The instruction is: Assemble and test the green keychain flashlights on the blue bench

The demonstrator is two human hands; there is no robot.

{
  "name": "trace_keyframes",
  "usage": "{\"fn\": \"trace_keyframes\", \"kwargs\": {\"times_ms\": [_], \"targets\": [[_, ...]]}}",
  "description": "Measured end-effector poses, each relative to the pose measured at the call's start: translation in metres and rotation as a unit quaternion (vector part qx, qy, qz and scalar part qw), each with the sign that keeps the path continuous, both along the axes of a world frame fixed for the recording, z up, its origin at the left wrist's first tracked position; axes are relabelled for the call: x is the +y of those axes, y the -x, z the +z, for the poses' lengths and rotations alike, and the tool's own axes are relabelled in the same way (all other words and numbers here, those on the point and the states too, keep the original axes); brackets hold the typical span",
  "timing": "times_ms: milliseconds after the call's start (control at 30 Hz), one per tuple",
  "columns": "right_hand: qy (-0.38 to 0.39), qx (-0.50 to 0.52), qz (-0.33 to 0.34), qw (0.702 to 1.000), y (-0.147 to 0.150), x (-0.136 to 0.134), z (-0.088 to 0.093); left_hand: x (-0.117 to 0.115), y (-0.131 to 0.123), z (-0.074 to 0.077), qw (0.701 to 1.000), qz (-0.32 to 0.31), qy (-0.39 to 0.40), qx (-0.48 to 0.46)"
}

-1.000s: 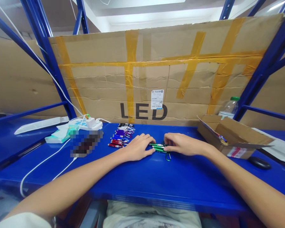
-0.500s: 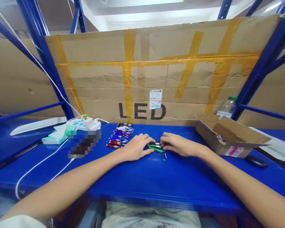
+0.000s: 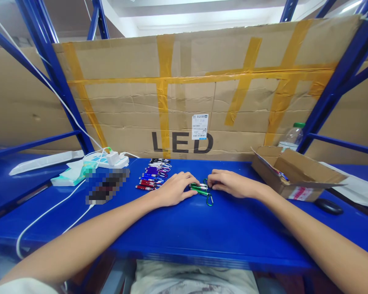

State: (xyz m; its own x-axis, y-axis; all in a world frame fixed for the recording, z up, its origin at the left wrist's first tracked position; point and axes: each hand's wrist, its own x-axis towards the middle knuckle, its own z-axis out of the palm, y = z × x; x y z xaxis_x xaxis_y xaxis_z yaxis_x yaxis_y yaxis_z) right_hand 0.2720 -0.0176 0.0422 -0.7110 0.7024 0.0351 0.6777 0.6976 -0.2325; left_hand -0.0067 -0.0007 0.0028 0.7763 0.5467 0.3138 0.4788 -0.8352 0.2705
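Small green keychain flashlights with carabiner clips lie on the blue table in front of me. My left hand rests at their left ends, thumb and fingers closing on the barrels. At their right ends is my right hand, its fingers curled in at a green carabiner; its fingertips are partly hidden. Nearest me, another green carabiner lies loose on the table. To the left of my left hand, several keychain flashlights in red, blue, purple, silver and black lie in a row.
An open cardboard box stands at right, with a black computer mouse beside it and a bottle behind. At left are a power strip, a tissue pack and white cables. A large cardboard sheet closes the back.
The view has shifted slightly. Both hands stay at the green flashlights, and my right fingertips have drawn slightly away to the right from the barrels.
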Motion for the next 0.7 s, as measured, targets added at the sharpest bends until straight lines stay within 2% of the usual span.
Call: {"fn": "trace_keyframes", "kwargs": {"times_ms": [333, 700], "targets": [[-0.009, -0.005, 0.002, 1.0, 0.0002, 0.0026, -0.0015, 0.0027, 0.0024, 0.0027, 0.998, -0.04, 0.048, -0.03], [-0.009, 0.013, -0.014, 1.0, -0.0009, 0.0038, -0.0043, 0.0033, 0.0026, -0.0013, 0.998, -0.032, 0.044, -0.036]]}}
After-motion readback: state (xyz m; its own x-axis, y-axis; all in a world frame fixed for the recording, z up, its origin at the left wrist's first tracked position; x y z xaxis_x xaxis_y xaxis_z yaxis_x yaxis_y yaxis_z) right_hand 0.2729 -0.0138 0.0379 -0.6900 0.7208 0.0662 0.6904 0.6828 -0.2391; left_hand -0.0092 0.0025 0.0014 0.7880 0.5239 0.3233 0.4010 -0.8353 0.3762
